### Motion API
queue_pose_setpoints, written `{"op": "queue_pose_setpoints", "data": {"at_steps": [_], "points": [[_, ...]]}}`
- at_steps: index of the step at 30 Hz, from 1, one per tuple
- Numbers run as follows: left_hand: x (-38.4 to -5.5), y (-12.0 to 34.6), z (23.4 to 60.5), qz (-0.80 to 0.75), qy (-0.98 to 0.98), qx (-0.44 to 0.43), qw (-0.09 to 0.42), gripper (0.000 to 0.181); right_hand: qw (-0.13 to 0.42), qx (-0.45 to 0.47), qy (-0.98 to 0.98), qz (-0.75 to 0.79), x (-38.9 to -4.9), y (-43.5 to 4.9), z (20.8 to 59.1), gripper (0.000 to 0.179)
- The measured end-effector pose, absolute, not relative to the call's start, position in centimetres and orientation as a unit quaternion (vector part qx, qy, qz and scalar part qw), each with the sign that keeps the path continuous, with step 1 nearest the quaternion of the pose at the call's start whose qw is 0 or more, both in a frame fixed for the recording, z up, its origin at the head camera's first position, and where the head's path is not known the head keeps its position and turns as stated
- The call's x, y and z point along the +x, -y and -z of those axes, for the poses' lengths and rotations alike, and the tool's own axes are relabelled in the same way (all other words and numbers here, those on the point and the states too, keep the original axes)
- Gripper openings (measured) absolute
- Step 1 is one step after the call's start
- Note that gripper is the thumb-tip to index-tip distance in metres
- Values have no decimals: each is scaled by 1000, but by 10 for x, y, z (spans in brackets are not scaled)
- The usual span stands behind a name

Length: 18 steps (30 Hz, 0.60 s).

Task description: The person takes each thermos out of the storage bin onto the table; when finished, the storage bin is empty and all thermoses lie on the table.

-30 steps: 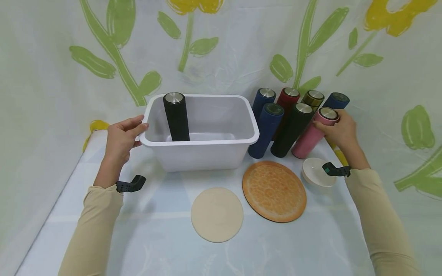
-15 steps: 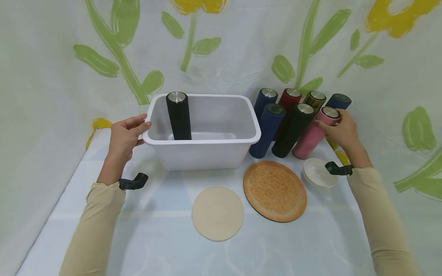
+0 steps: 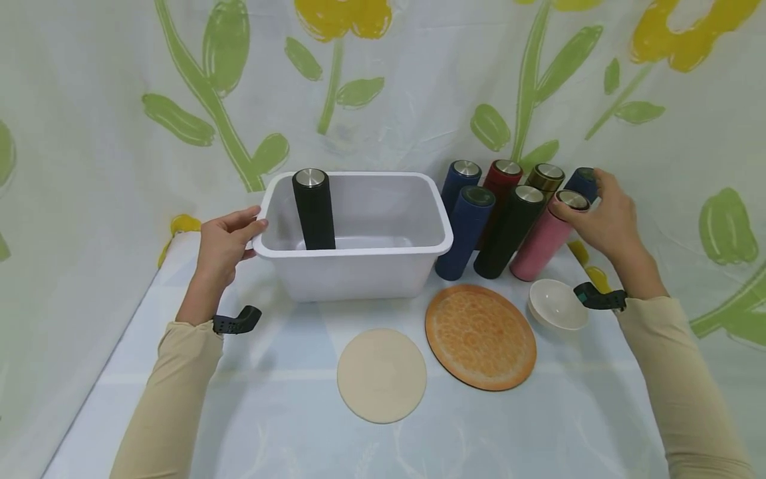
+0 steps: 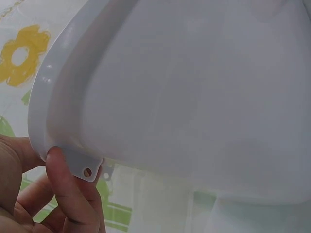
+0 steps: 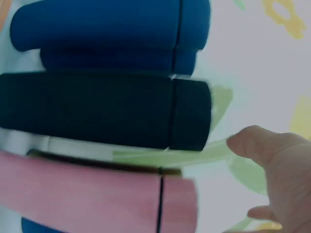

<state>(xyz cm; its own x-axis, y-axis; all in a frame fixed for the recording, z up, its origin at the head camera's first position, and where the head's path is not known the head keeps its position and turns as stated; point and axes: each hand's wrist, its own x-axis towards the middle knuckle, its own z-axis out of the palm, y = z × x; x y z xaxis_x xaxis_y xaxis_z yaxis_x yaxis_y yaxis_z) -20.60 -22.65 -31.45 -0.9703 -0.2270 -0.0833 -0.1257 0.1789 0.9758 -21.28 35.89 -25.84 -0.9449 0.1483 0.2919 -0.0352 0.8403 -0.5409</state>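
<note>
My left hand (image 3: 224,246) pinches the left rim of a white plastic tub (image 3: 353,278); in the left wrist view the thumb lies by a small tab with a hole (image 4: 87,171). Inside the tub, at its left, a black thermos flask (image 3: 315,216) stands upright. Beyond the tub's right end, my right hand (image 3: 616,223) hovers with thumb and fingers spread, over the pink flask (image 3: 541,246) and the dark blue flask (image 3: 583,183) behind it. The right wrist view has the thumb (image 5: 252,143) apart from the lids of the pink and black flasks.
Close by the pink flask stand a black flask (image 3: 509,233), two more blue flasks (image 3: 463,233), a red one (image 3: 503,178) and a gold-brown one (image 3: 546,176). In front lie a brown pizza-like disc (image 3: 481,337), a beige disc (image 3: 382,376) and a white bowl (image 3: 556,306).
My right hand has let go of the pink flask's top and shifted up and to the right, its fingers reaching the blue flask behind. The left hand keeps its hold on the tub.
</note>
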Motion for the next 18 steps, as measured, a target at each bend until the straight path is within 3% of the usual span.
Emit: {"op": "queue_pose_setpoints", "data": {"at_steps": [9,18], "points": [[-206,229,316,633,764,116,44,54,230,45,916,-326,-188,-321,239,79],[-205,224,315,628,767,119,45,52,239,116,910,-320,-179,-285,238,75]]}}
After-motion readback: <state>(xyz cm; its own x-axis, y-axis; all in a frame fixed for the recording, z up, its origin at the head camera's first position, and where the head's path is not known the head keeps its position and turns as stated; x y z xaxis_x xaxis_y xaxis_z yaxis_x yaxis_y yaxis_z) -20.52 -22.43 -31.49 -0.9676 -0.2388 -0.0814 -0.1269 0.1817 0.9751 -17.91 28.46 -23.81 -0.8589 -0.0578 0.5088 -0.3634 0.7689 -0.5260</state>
